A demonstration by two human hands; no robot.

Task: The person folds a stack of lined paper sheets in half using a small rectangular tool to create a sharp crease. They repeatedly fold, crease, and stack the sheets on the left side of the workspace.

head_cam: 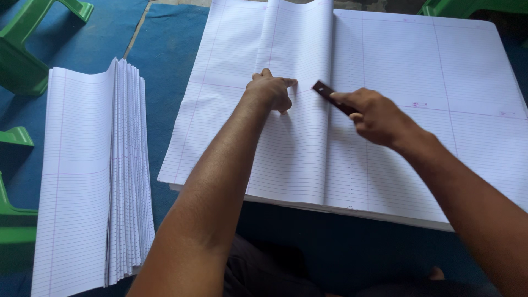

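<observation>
A large stack of white ruled paper sheets point(429, 82) lies flat on a blue floor mat. Its top sheet is folded over, forming a doubled panel point(297, 148) with a crease along its right side. My left hand point(270, 91) presses down on that folded panel, fingers curled, near its middle. My right hand point(374, 115) grips a small dark flat tool point(325, 91), whose tip touches the crease just right of my left hand.
A pile of folded ruled sheets point(96, 176) lies at the left, folds fanned along its right side. Green plastic stools point(25, 49) stand at the left edge and top right point(467, 6). The blue mat point(159, 49) shows between the piles.
</observation>
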